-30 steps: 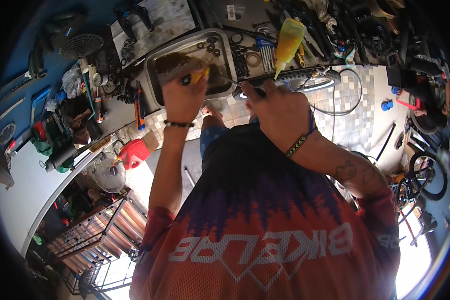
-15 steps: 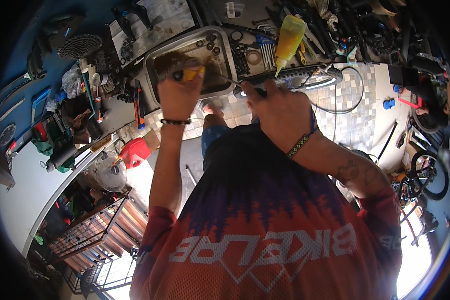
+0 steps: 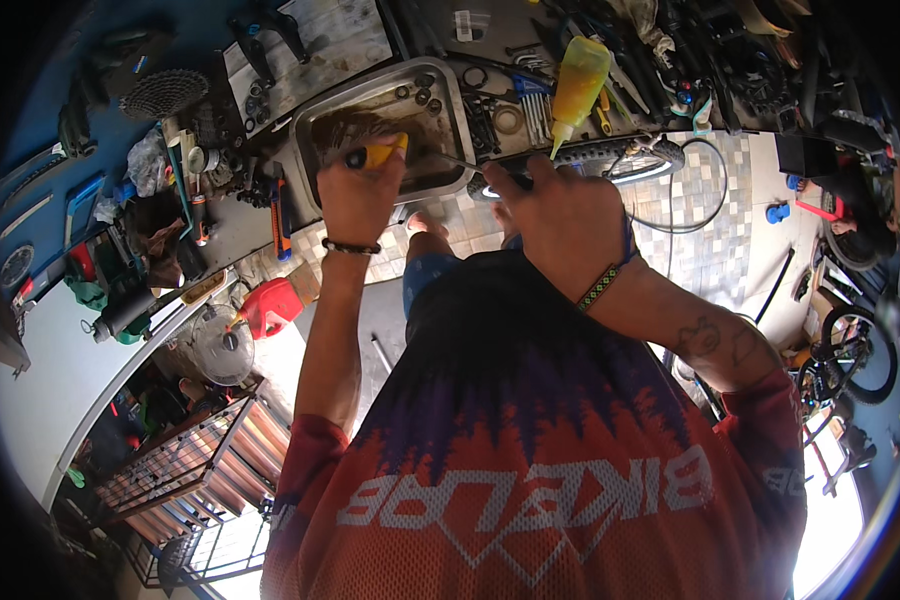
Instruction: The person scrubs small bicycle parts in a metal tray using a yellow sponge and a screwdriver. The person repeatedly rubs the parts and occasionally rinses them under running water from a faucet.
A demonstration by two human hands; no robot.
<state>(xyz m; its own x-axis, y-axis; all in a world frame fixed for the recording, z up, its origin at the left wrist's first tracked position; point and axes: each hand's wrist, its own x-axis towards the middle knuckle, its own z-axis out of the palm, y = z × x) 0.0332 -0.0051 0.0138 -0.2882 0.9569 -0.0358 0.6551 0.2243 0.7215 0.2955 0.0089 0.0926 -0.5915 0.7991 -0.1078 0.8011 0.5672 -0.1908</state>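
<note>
While the left hand [image 3: 358, 196] grips a screwdriver [image 3: 378, 154], small parts, perhaps washers [image 3: 417, 88], crowd the tray [image 3: 454, 120].

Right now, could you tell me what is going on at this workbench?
A person is working over a metal tray on a cluttered bench. The left hand grips a yellow-handled screwdriver, whose shaft reaches toward the right hand. What that hand pinches is too small to tell. A yellow squeeze bottle stands just behind, and small dark parts lie in the tray.

Cluttered workbench [image 3: 270, 215] carries metal tray [image 3: 315, 120], yellow bottle [image 3: 578, 80].
</note>
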